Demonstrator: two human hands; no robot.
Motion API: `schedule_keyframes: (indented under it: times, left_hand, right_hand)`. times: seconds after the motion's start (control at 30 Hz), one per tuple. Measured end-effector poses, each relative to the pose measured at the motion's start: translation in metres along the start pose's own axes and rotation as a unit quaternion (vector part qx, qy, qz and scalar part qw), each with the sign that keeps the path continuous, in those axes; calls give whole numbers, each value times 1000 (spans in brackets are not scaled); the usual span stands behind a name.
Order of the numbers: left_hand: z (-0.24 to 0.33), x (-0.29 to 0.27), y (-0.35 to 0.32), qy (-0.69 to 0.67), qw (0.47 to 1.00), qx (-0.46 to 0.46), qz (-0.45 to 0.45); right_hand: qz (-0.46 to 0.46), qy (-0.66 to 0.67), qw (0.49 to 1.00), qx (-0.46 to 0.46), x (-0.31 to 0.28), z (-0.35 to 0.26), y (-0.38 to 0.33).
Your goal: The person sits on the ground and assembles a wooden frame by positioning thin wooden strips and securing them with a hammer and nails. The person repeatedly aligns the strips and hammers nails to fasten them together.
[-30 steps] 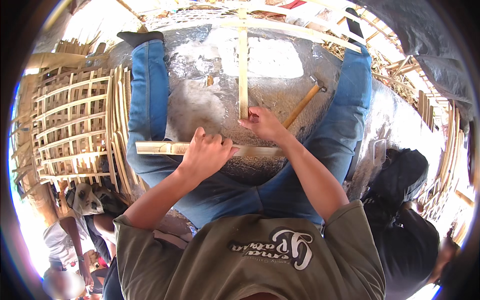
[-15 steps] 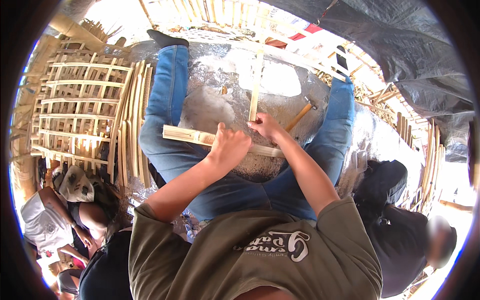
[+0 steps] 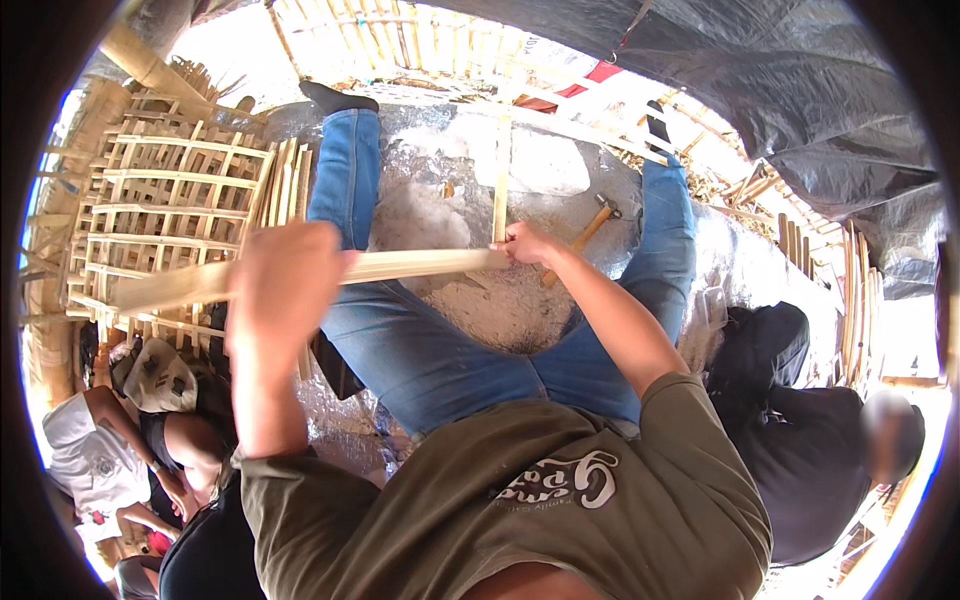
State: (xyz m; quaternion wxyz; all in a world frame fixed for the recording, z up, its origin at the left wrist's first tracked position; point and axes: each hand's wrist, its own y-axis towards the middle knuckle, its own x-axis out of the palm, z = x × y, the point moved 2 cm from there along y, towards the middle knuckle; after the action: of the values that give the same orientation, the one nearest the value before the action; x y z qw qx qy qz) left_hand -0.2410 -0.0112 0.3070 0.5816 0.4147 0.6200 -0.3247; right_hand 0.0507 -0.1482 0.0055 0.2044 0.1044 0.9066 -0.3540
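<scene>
A pale bamboo slat (image 3: 415,264) lies crosswise above my lap, its left end blurred. My left hand (image 3: 285,285), smeared by motion, is wrapped over the slat left of my knee. My right hand (image 3: 528,246) pinches at the slat's right end, where a narrower bamboo strip (image 3: 502,180) meets it. That strip runs away from me between my legs toward another crosswise strip near my feet. Beyond my right hand, a hammer (image 3: 594,228) with a wooden handle lies on the ground beside my right leg.
Woven bamboo lattice panels (image 3: 175,215) are stacked at the left, with loose slats (image 3: 285,185) beside them. One person (image 3: 100,440) sits at lower left, another in dark clothes (image 3: 815,460) at lower right. Dark plastic sheeting (image 3: 800,90) hangs at upper right.
My left hand has moved left, and the slat has shifted left with it. My right hand stays near the junction with the lengthwise strip. The whole view has tilted slightly.
</scene>
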Motion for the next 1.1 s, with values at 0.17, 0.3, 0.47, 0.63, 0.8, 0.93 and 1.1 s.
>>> schedule_keyframes:
  times: [0.17,0.3,0.47,0.63,0.8,0.93,1.1]
  left_hand:
    - [-65,-77,-32,-64,976,-205,40]
    - [-77,-78,-8,-66,975,-203,67]
    - [-9,3,75,-162,983,-11,83]
    - [75,116,143,-268,955,90,87]
    - [118,206,175,-304,949,-40,67]
    - [135,253,174,-360,924,-106,70]
    - [158,273,175,-366,915,-105,135]
  right_hand:
    - [-6,98,995,-29,10,18,11]
    - [13,43,999,-1,16,-6,-13]
    - [64,28,997,-33,21,27,-3]
    - [91,29,991,-92,30,23,-1]
    - [104,137,976,-134,35,34,-7]
    - [72,54,989,-115,32,30,-13]
    - [55,69,993,-78,20,23,-17]
